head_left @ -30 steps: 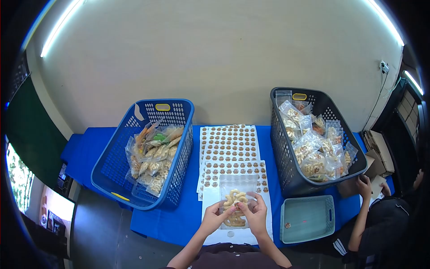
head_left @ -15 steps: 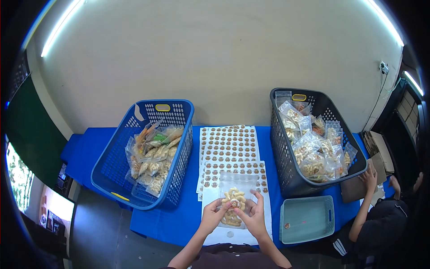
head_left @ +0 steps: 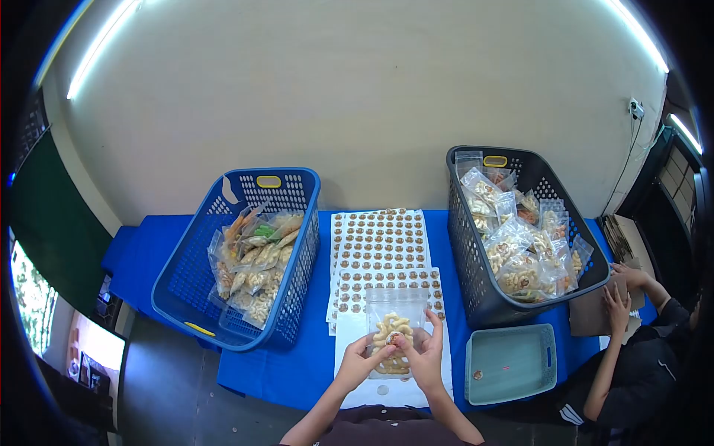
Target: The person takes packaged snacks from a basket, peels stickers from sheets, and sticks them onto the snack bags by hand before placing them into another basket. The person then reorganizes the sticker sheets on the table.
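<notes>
A clear zip pouch point(head_left: 395, 300) of pale, curved snack pieces lies over the sticker sheets near the table's front edge. My left hand point(head_left: 358, 362) grips its left side, thumb on the front. My right hand point(head_left: 426, 361) holds the right side, its thumb pressing on a round brown sticker point(head_left: 392, 339) on the pouch's front. The fingers behind the pouch are mostly hidden. Beneath and beyond it lie white sheets of round brown stickers point(head_left: 383, 241); the nearest sheet has a bare white lower part.
A blue basket point(head_left: 301, 253) of filled pouches stands left; a black basket point(head_left: 472, 253) with more stands right. In front of the black one is a grey-green tray point(head_left: 513, 338) with a loose sticker inside. At the far right, a co-worker's hands point(head_left: 617, 305) touch brown cardboard point(head_left: 590, 316).
My right thumb has slid up and left onto the sticker, covering part of it. Both my hands still hold the pouch. The co-worker's hands have moved closer together over the cardboard.
</notes>
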`<action>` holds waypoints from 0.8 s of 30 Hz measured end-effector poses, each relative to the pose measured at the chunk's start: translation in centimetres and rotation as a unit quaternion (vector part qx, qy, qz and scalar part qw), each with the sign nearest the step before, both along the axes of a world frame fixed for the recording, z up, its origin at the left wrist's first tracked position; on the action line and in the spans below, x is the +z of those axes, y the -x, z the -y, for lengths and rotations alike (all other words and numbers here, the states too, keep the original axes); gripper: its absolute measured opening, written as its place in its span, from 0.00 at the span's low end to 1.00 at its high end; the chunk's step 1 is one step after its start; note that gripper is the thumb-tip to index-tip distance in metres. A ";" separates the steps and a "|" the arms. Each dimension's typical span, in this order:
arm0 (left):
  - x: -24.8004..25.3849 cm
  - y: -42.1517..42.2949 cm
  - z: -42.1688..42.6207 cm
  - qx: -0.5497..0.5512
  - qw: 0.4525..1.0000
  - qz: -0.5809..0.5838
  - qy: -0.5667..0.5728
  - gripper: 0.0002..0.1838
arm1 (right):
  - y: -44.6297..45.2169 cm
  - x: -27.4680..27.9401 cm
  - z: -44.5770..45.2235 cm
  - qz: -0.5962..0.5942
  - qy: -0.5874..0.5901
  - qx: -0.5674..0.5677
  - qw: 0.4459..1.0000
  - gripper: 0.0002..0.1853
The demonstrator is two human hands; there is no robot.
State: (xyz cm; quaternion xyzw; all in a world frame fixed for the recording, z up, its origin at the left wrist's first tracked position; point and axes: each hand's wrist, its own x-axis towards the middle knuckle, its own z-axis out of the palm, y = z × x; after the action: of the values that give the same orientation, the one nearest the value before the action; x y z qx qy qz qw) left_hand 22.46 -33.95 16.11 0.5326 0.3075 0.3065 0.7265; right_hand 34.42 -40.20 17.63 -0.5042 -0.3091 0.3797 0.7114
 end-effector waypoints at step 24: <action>-2.1 -0.9 -0.1 0.012 0.999 -0.027 0.022 0.17 | -0.6 -2.2 -1.2 0.011 0.026 -0.066 0.997 0.29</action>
State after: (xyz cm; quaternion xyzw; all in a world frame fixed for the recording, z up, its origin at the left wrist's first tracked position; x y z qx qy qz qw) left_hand 23.33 -33.81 14.01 0.5214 0.3400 0.2936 0.7255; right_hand 35.02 -39.04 15.45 -0.5456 -0.2730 0.3345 0.7183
